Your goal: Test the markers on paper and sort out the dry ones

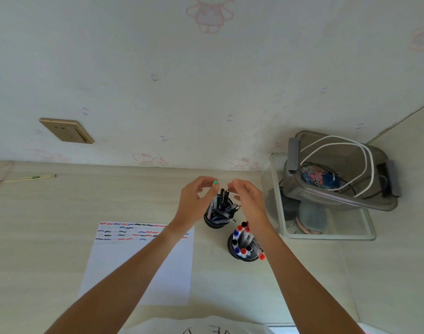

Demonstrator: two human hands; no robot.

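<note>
both hands (219,196) over far pen cup (218,219), left fingertips pinching green-tipped pen (215,182), scribbled paper (143,259) left

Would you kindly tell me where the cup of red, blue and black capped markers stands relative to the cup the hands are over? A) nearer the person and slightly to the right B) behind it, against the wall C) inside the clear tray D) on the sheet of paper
A: the cup of capped markers sits on the desk nearer the person and a bit right of the cup of dark pens, off the paper.
</note>
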